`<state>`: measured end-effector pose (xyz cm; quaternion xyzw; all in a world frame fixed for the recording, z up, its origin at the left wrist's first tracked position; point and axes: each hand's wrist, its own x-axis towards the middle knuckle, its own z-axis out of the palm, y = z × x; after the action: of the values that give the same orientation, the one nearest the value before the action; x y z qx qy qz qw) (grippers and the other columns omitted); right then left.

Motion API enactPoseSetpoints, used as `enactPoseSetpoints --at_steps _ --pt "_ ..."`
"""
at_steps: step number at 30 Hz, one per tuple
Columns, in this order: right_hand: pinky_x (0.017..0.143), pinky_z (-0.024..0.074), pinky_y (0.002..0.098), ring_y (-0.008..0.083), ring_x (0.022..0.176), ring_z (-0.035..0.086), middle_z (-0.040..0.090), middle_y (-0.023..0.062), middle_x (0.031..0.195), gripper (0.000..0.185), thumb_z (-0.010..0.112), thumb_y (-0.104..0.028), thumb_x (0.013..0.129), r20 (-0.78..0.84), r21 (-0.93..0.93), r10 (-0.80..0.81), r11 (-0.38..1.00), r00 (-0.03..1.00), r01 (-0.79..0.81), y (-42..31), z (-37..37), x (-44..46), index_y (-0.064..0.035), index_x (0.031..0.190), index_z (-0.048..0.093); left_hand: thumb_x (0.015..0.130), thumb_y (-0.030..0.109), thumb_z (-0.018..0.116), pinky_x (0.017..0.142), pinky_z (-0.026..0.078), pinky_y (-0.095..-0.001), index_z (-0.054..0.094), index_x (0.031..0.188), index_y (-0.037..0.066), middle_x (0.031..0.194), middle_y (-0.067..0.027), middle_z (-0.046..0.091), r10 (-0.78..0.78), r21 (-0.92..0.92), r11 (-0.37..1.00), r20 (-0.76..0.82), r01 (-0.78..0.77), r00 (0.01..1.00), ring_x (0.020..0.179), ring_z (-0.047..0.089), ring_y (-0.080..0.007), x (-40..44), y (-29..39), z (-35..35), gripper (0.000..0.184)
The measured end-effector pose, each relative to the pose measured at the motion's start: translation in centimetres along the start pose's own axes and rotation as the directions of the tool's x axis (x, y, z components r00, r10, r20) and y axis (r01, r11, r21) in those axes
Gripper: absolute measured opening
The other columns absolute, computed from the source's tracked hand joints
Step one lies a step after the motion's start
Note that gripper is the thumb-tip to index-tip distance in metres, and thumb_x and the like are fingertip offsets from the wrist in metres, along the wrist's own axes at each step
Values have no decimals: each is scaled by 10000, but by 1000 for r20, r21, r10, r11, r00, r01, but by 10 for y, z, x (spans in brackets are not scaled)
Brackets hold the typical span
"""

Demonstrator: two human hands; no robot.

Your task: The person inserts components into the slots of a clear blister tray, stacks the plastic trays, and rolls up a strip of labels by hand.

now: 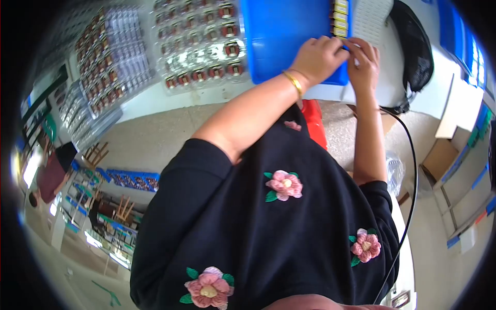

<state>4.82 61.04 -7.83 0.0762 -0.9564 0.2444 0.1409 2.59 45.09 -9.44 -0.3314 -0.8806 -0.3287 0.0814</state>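
Observation:
My left hand [321, 59], with a gold bracelet [293, 83] on its wrist, is over the right side of a blue tray [279, 36]. Its fingers are bent and pressed together. My right hand [365, 66] meets it at the tray's right edge, with its fingers curled inward in a pinch. The fingertips of both hands nearly touch, and whatever is between them is too small or hidden to name. Just beyond the fingers, a row of small block-shaped parts with yellow labels [340, 19] lines the inside of the tray's right wall.
Clear plastic blister trays [199, 46] holding dark red and metallic parts lie left of the blue tray. More such trays [111, 62] are stacked farther left. A black bag-like thing [413, 46] and a black cable [413, 170] are on the right. Another person [51, 173] is at far left.

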Motion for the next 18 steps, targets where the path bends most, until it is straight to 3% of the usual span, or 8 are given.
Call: enactPoseSetpoints --at_steps 3,6,9,10,11,13,14,18 --pt "842 474 362 253 936 605 673 30 1039 216 670 -20 784 27 -22 21 1000 999 -21 -4 0 4 -122 966 726 812 172 588 700 498 -352 620 847 163 872 -14 572 -42 -1 999 -38 42 998 858 612 -201 -2 -1 -2 49" --pt "881 452 369 241 997 595 668 13 1064 171 679 -89 828 37 -81 58 995 998 -55 -7 8 5 -138 989 706 790 130 670 776 515 -377 637 928 134 888 -40 577 -120 -241 962 43 127 992 880 608 -248 -18 -14 -40 142" --pt "931 416 379 232 1031 580 657 -13 1090 190 689 -174 840 50 -175 74 982 996 -65 -6 11 3 -155 1029 679 802 126 701 821 508 -382 632 1016 119 934 -67 595 -130 -315 943 -45 110 990 919 599 -284 -48 -50 -90 225" --pt "927 417 380 232 1032 578 656 -14 1081 183 701 -189 834 29 -196 96 977 995 -88 -11 13 2 -157 1012 677 828 130 694 835 496 -393 618 1068 105 978 -89 608 -245 -266 934 14 240 969 950 589 -306 -53 -54 -124 253" --pt "923 418 380 231 1034 577 655 -15 1073 178 714 -205 828 7 -218 115 970 993 -111 -18 15 3 -160 996 675 834 138 676 818 495 -401 622 1005 126 953 -78 607 -371 -243 901 -3 359 929 951 576 -297 -68 -67 -138 180" --pt "912 420 382 231 1026 580 654 -13 1053 182 738 -243 814 -33 -276 149 949 988 -153 -22 21 0 -163 962 668 856 150 667 816 494 -386 623 1040 83 960 -104 602 -380 -73 924 -100 375 919 954 577 -299 -97 -100 -171 201" --pt "905 421 384 231 1018 584 654 -11 1041 192 750 -265 807 -50 -312 165 934 985 -173 -21 27 -3 -164 944 663 857 146 669 825 491 -386 629 1044 73 976 -111 598 -477 -65 879 -85 473 875 950 579 -303 -107 -109 -187 205" --pt "865 436 386 241 962 605 662 5 978 245 793 -306 767 -170 -297 162 932 972 -208 -52 33 0 -153 892 649 856 129 673 827 492 -381 644 1058 76 999 -105 595 -524 51 846 -108 531 845 942 587 -306 -141 -142 -211 211"
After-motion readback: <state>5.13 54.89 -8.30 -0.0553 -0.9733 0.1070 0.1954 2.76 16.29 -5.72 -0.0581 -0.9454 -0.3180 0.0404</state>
